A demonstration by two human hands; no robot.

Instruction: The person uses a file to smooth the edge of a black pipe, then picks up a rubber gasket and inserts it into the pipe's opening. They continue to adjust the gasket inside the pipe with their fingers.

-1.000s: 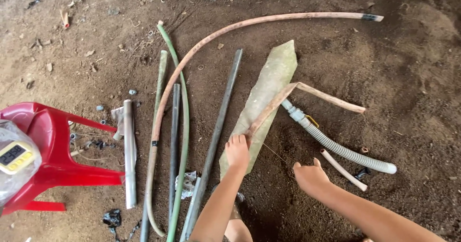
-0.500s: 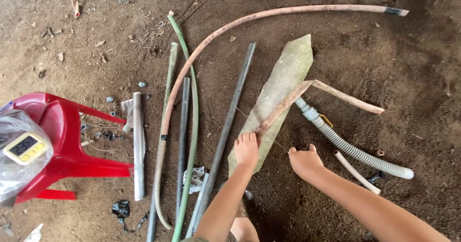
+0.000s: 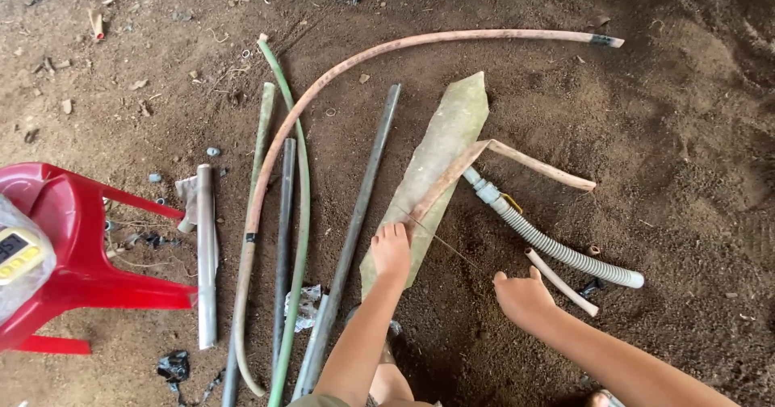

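Observation:
My left hand [image 3: 391,251] lies on the lower end of a flat, pale green pointed sheet [image 3: 448,136], fingertips at the near end of a folded pink hose [image 3: 537,167]. A thin wire [image 3: 448,245] runs from those fingertips toward my right hand [image 3: 521,294]. That hand rests on the dirt with thumb and a finger spread, holding nothing. It is just left of a short pale tube piece [image 3: 561,280] and a grey ribbed hose [image 3: 557,249].
Left of the sheet lie a dark rod [image 3: 359,213], a long curved pink hose [image 3: 339,72], a green hose [image 3: 300,205], a black pipe [image 3: 284,237] and a metal pipe [image 3: 206,253]. A red plastic chair [image 3: 77,253] stands at the left edge. The ground is loose dirt.
My left hand stays on the sheet's lower end. My right hand has settled lower onto the dirt beside the short tube. The view has shifted slightly.

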